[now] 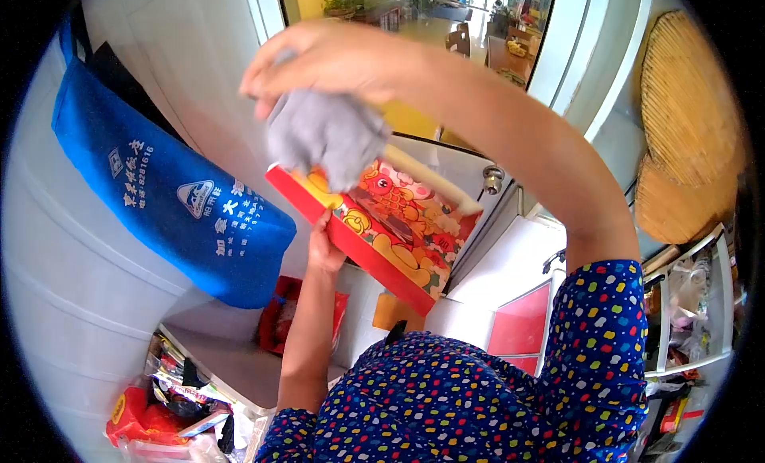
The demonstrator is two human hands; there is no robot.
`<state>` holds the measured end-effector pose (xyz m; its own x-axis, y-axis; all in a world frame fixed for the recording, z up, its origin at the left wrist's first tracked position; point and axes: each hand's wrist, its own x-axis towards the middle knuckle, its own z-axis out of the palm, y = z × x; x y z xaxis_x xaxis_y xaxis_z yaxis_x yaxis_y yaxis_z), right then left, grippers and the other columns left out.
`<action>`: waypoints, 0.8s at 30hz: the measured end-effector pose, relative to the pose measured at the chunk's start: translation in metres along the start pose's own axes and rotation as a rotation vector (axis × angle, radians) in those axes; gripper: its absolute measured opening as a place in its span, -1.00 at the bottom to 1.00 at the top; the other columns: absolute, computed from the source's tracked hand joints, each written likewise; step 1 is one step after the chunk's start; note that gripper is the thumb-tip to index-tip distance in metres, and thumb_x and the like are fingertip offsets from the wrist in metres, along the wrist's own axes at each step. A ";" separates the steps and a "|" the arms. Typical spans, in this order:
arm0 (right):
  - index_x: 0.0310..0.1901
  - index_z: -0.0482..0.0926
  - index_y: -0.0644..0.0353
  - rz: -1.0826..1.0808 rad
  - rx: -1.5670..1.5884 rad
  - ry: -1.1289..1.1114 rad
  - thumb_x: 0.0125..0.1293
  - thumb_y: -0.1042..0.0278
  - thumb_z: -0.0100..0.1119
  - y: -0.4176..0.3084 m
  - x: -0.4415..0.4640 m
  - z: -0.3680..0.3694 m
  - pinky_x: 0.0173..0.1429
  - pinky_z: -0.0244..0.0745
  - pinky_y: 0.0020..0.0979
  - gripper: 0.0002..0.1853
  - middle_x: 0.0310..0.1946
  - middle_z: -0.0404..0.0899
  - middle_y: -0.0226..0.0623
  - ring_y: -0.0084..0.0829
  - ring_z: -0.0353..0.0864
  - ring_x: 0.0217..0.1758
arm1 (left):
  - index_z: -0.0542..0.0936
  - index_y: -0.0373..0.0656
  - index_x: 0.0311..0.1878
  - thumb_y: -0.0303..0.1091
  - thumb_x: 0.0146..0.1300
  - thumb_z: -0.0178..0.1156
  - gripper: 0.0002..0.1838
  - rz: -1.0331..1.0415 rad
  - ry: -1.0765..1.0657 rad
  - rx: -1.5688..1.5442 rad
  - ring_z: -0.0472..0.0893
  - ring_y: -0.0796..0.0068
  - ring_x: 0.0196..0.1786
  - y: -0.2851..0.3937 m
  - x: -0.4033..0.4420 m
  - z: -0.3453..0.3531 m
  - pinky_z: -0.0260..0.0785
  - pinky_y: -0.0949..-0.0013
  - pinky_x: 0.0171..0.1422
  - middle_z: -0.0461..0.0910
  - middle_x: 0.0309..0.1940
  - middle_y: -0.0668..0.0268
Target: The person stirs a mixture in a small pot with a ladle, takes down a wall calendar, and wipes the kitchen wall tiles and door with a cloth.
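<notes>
My left hand (325,246) grips the near left edge of a flat red box (414,228) with a colourful printed top of flowers and cartoon figures. The box is tilted in front of my body. Above its left end, my right hand (307,64) is raised and slightly blurred, its fingers closed on a grey cloth (327,136). The cloth hangs down over the upper left part of the box and hides some of the print.
A blue bag (175,192) with white lettering hangs at the left. Behind the box is a glazed door with a round knob (493,178). Woven mats (689,104) hang at the right, above a filled rack (721,304). Red packages (143,419) lie lower left.
</notes>
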<state>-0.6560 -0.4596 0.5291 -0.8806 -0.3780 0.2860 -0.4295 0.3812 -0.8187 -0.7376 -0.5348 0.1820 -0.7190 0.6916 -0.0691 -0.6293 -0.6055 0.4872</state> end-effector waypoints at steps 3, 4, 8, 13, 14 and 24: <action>-0.15 0.63 0.36 0.010 -0.071 -0.127 0.20 0.35 0.20 0.008 -0.003 0.031 0.03 0.46 -0.46 -0.73 -0.23 0.67 -0.20 -0.48 0.62 -0.14 | 0.38 -0.17 0.24 -0.15 0.39 -0.04 -0.56 -0.016 -0.121 -0.026 0.52 0.25 0.15 -0.005 0.006 0.005 0.35 0.08 0.29 0.50 0.16 0.20; -0.14 0.63 0.39 -0.008 -0.054 -0.171 0.19 0.37 0.19 0.015 0.001 0.039 0.03 0.46 -0.47 -0.72 -0.24 0.68 -0.18 -0.48 0.62 -0.14 | 0.37 -0.17 0.25 -0.15 0.40 -0.05 -0.55 -0.029 -0.242 -0.091 0.51 0.25 0.16 -0.007 0.007 0.003 0.35 0.08 0.29 0.48 0.18 0.20; -0.15 0.64 0.38 0.014 -0.033 -0.202 0.19 0.33 0.22 0.023 -0.008 0.050 0.06 0.45 -0.46 -0.71 -0.25 0.68 -0.17 -0.45 0.63 -0.13 | 0.37 -0.16 0.25 -0.16 0.36 0.00 -0.54 -0.024 -0.416 -0.152 0.49 0.25 0.17 -0.008 0.005 0.011 0.34 0.09 0.30 0.47 0.18 0.21; -0.23 0.70 0.22 -0.072 -0.229 -0.177 0.16 0.16 0.31 0.051 -0.015 0.039 0.07 0.45 -0.39 -0.71 -0.28 0.70 -0.25 -0.41 0.64 -0.13 | 0.36 -0.15 0.24 -0.16 0.32 0.06 -0.53 0.086 -0.222 0.034 0.47 0.25 0.19 -0.007 -0.007 0.013 0.32 0.09 0.30 0.46 0.18 0.22; -0.23 0.70 0.21 -0.053 -0.342 -0.176 0.15 0.16 0.32 0.057 -0.017 0.032 0.04 0.46 -0.39 -0.71 -0.29 0.70 -0.25 -0.42 0.64 -0.14 | 0.36 -0.15 0.24 -0.16 0.32 0.07 -0.52 0.093 -0.144 0.074 0.47 0.25 0.19 -0.004 -0.012 0.015 0.32 0.09 0.30 0.45 0.18 0.22; -0.30 0.68 0.16 0.181 -0.559 -0.037 0.10 0.24 0.34 0.139 -0.081 0.019 -0.11 0.47 -0.38 -0.80 -0.32 0.68 -0.28 -0.41 0.64 -0.23 | 0.37 -0.16 0.18 -0.12 0.47 -0.12 -0.62 0.091 0.114 -0.042 0.53 0.27 0.11 0.003 -0.036 0.054 0.38 0.13 0.24 0.53 0.04 0.22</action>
<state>-0.6406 -0.3920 0.3829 -0.9463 -0.2912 0.1406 -0.3228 0.8253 -0.4634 -0.6982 -0.5402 0.2329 -0.8008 0.5856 -0.1259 -0.5702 -0.6809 0.4597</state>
